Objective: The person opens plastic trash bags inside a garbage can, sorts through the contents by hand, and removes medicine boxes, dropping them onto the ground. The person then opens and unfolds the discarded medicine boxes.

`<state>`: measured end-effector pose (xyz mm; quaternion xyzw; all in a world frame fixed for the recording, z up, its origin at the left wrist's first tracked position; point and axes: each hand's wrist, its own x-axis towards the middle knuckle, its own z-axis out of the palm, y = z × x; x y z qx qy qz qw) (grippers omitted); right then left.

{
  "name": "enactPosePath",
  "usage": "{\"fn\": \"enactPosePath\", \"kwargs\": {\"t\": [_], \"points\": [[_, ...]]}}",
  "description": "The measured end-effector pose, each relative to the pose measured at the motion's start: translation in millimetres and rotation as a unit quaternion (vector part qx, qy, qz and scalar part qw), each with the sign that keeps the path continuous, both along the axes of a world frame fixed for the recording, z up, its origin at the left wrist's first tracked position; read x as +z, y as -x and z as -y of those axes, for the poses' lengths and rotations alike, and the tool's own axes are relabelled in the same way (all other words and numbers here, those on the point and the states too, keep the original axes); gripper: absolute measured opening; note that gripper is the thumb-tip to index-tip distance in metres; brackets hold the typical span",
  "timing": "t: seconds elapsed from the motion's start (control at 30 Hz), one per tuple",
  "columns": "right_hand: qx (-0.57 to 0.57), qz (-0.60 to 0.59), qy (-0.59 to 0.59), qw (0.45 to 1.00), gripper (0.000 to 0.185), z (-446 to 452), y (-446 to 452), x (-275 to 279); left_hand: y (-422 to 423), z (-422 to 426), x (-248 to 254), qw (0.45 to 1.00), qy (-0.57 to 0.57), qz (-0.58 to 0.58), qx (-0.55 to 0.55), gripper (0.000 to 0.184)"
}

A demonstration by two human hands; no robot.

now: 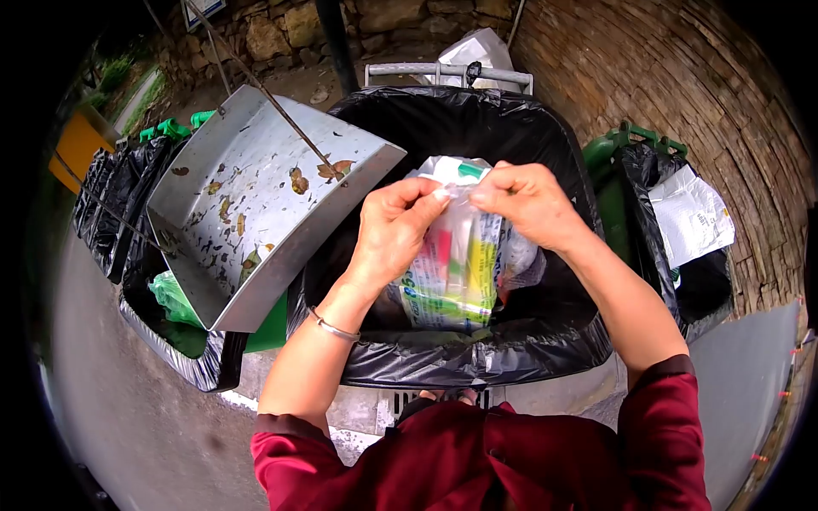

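A printed plastic bag point(452, 277) with green, yellow and blue markings hangs over a large bin lined with a black liner point(388, 362). Coloured items show faintly through its film. My left hand point(394, 223) pinches the bag's gathered top between thumb and finger, a bracelet on that wrist. Close beside it, my right hand point(532, 204) pinches the same top edge from the other side. Below and right of the bag, some pale rubbish point(521, 260) shows inside the bin; the bin's depth is mostly dark.
A metal dustpan point(256, 183) holding dry leaves rests tilted across the left bin, where a green bag point(173, 298) shows. A lined green bin point(635, 170) stands right, with white packaging point(692, 217) on it. Behind are a stone wall point(302, 25) and a white bag point(481, 53).
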<state>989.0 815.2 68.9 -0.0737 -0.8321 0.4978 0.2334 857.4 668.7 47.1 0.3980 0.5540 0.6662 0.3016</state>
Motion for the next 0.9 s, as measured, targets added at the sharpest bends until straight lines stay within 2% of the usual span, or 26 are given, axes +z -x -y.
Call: {"fn": "enactPosePath", "kwargs": {"t": [0.07,0.1,0.13,0.2,0.27,0.33,0.4,0.47,0.5,0.53,0.57,0.6,0.63,0.7,0.8,0.83,0.9], "points": [[-0.011,-0.032,0.106,0.994,0.018,4,-5,24,-5,-6,24,0.998,-0.026,-0.061,0.013,0.014],[-0.011,-0.054,0.117,0.992,0.018,0,-4,36,-4,-12,41,0.996,-0.016,-0.084,0.019,0.015],[-0.010,-0.075,0.129,0.989,0.018,-4,-1,46,-3,-21,53,0.996,-0.059,-0.066,0.000,0.017],[-0.034,-0.139,0.156,0.977,0.019,-8,8,70,4,-40,71,0.993,-0.078,-0.093,0.003,0.019],[-0.024,-0.149,0.164,0.975,0.017,-27,15,86,5,-53,80,0.979,-0.121,-0.156,0.057,0.019],[-0.097,-0.146,0.163,0.971,0.014,-55,27,86,14,-52,71,0.973,-0.135,-0.180,0.059,0.024],[-0.271,-0.119,0.207,0.932,0.012,-90,46,65,15,-37,50,0.956,-0.125,-0.240,0.112,0.031],[-0.372,-0.080,0.245,0.892,0.014,-133,59,24,5,-13,28,0.993,-0.014,-0.112,0.018,0.031],[-0.410,-0.040,0.177,0.894,0.015,-159,73,-1,2,-4,19,0.978,0.118,-0.175,-0.012,0.031],[-0.444,0.003,0.110,0.889,0.016,-191,92,-34,-5,2,10,0.933,0.194,-0.300,-0.046,0.039],[-0.422,0.004,0.111,0.900,0.017,-216,100,-53,-14,5,-2,0.916,0.177,-0.351,-0.077,0.053],[-0.399,0.006,0.112,0.910,0.018,-241,108,-72,-24,8,-11,0.858,0.189,-0.469,-0.092,0.073],[-0.438,0.024,0.098,0.893,0.016,-227,112,-57,-36,6,-14,0.840,0.239,-0.473,-0.113,0.088],[-0.502,0.054,0.111,0.856,0.015,-178,109,-22,-55,-7,-16,0.817,0.268,-0.505,-0.072,0.089],[-0.529,0.065,0.093,0.841,0.014,-179,113,-22,-51,-35,-19,0.800,0.239,-0.549,-0.039,0.085],[-0.530,0.065,0.093,0.840,0.014,-189,113,-28,-45,-46,-23,0.782,0.211,-0.585,-0.040,0.083],[-0.441,-0.008,0.130,0.888,0.021,-205,105,-44,-32,-56,-37,0.786,0.183,-0.590,-0.029,0.081]]}}
